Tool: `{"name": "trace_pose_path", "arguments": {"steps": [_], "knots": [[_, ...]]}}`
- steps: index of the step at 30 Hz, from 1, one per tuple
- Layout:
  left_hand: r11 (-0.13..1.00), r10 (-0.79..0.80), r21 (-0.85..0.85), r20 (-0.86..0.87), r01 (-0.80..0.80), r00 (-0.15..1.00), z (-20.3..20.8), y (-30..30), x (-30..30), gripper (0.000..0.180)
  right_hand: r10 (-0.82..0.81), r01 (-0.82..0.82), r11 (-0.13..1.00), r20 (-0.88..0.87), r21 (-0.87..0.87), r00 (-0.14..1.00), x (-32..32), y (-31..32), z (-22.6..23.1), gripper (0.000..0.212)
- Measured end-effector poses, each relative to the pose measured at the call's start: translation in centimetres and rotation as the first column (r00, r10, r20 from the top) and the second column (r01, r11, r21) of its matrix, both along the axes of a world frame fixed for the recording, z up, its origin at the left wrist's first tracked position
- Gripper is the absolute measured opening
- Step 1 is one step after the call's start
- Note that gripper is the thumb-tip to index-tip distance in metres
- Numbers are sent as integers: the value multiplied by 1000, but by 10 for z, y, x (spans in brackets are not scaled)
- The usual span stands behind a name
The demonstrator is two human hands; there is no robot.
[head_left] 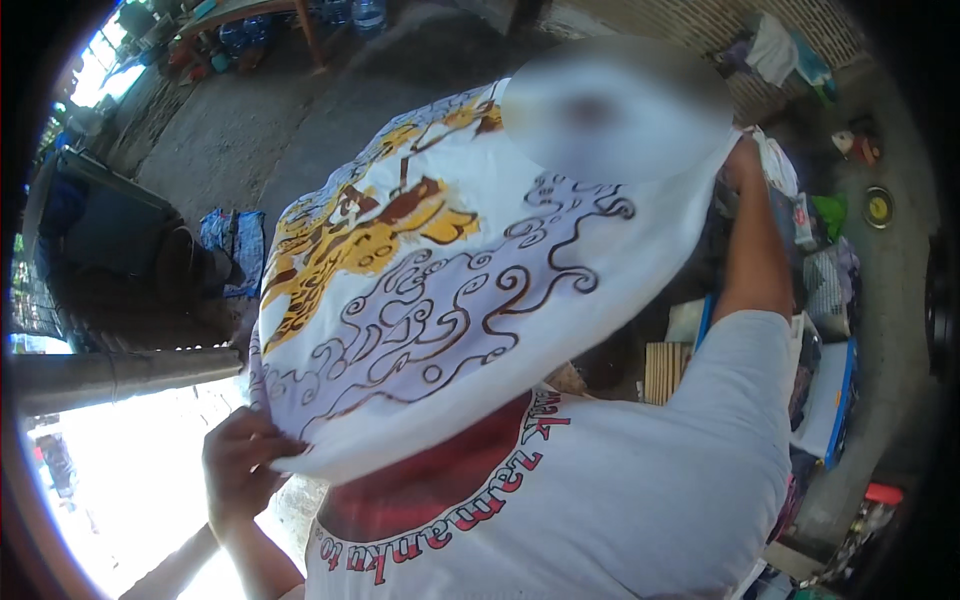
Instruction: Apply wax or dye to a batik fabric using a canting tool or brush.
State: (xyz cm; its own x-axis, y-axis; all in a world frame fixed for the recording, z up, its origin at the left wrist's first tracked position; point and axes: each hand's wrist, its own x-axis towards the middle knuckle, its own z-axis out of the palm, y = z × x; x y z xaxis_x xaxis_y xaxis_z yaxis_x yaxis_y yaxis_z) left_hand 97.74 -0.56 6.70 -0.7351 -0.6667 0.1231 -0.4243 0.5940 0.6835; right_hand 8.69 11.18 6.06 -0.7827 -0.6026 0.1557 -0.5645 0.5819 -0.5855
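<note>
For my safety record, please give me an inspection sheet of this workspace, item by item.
Surface: bare grey concrete floor, no table in use.
Job's things: white cloth printed with yellow and brown swirls, held spread in the air.
Clutter: heap of clothes and bags on the right.
Hands: left hand grips the cloth's lower edge; right hand grips its upper corner.
Cables: nothing seen.
Surroundings: wooden table with plastic bottles far off; brick wall; bright daylight at lower left.

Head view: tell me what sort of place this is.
Probably a roofed, open-sided yard or work shed: bare concrete floor, a wooden table at the back, and heaps of clothes on the right.
</note>
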Motion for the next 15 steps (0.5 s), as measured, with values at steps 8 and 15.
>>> {"name": "trace_pose_path", "arguments": {"steps": [8,15], "knots": [[951,-161,280,76,134,984,-92,38,-69,20,-357,378,923,212,-71,910,49,97,-61,41],[833,-128,551,95,55,987,-234,81,-71,22,-246,235,969,193,75,950,124,136,-149,27]]}}
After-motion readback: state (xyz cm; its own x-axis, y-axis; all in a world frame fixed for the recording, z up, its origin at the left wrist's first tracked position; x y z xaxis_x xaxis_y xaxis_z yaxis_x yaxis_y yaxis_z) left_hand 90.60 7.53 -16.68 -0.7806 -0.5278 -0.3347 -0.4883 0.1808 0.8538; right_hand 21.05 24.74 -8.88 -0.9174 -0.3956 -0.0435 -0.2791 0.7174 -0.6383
